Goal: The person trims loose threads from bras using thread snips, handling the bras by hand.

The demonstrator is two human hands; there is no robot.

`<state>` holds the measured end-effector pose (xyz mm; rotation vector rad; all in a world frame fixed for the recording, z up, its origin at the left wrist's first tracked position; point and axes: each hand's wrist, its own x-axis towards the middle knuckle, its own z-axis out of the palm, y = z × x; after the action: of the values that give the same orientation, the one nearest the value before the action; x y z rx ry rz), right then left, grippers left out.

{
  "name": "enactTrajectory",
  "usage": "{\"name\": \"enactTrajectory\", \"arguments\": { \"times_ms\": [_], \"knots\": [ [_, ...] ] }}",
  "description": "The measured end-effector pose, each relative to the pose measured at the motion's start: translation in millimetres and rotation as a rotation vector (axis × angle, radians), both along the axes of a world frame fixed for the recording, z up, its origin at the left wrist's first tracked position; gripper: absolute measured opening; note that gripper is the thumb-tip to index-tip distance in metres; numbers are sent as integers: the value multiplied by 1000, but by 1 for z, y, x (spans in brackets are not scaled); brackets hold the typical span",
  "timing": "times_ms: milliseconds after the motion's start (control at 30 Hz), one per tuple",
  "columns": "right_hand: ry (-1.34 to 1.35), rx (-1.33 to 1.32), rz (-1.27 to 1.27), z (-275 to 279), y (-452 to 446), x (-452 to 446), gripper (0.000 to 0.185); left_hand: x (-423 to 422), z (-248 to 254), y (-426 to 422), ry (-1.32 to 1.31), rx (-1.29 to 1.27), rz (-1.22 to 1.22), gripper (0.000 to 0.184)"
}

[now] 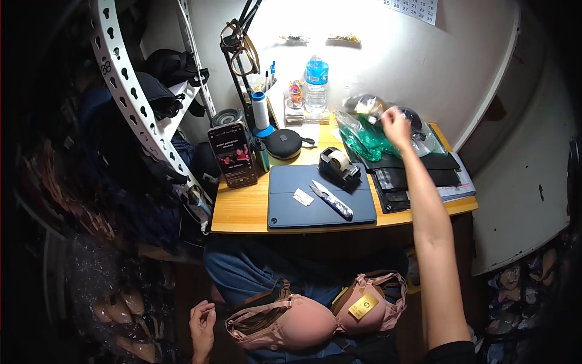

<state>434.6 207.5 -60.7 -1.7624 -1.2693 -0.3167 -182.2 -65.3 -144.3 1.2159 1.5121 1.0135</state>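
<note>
A pink padded bra [306, 321] with a gold tag [363, 306] lies across the person's lap. My left hand [202, 326] is beside its left end, apart from it, with fingers curled in and nothing visible in them. My right hand [397, 126] reaches to the back right of the desk, its fingers closed at a clear plastic bag [367, 108] that is blurred by motion. What exactly the fingertips pinch is hard to see. Below that hand lies a green plastic bag [367, 142], on top of black folded pouches [418, 173].
On the wooden desk [242, 212] are a blue tablet case [291, 209], thread snips [331, 199], a tape dispenser [339, 168], a phone [233, 156], a round black case [284, 144] and a water bottle [316, 85]. A white metal shelf post [130, 91] rises at left.
</note>
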Motion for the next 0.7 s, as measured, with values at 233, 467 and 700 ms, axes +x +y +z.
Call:
{"name": "enactTrajectory", "arguments": {
  "times_ms": [233, 467, 700],
  "knots": [
    [307, 294, 220, 160, -62, 12, 11, 29, 19, 7, 157, 175, -113, 22],
    [830, 269, 736, 191, -177, -140, 17, 120, 113, 35, 205, 442, -346, 28],
    [1483, -698, 973, 33, -278, -267, 19, 85, 102, 13, 377, 395, -640, 37]
  ]
}}
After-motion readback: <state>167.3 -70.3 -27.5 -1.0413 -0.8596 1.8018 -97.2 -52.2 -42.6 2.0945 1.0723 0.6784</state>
